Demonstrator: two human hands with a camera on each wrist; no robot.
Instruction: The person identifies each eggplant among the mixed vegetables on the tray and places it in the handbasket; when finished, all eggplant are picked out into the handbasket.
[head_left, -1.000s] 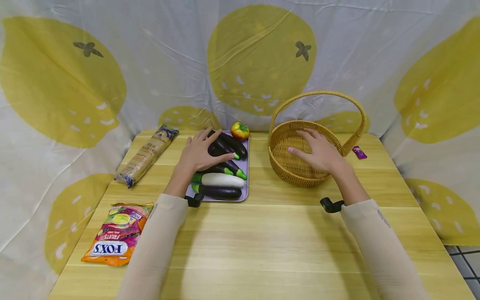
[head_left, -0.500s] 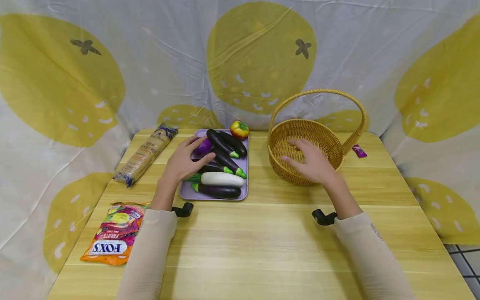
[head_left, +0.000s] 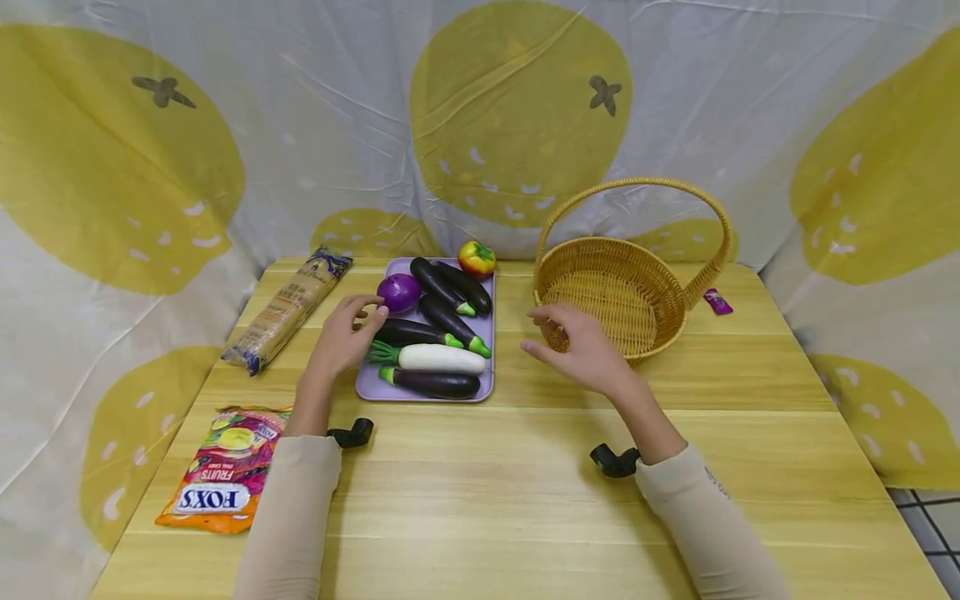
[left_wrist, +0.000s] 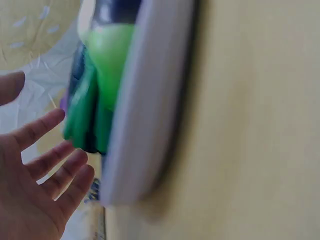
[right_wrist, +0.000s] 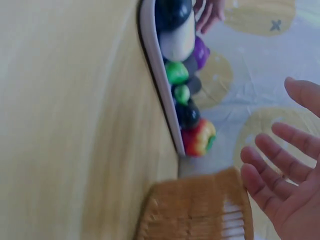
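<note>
I'd call this a curtained-off indoor booth, home or studio I can't tell, with fruit-print cloth (head_left: 337, 117) hung round three sides of a wooden table (head_left: 472, 492) and tiled floor (head_left: 928, 522) peeking out

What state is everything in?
Left hand: open, gripping nothing
Right hand: open, gripping nothing
Wicker basket: upright, handle raised
Lilac tray: flat, loaded
Eggplants: lying down
White radish: lying down, whole
Purple onion: whole
Red-yellow bell pepper: whole
Fox's candy bag: lying flat, seal unclear
Pasta packet: lying flat
Purple sachet: lying flat
</note>
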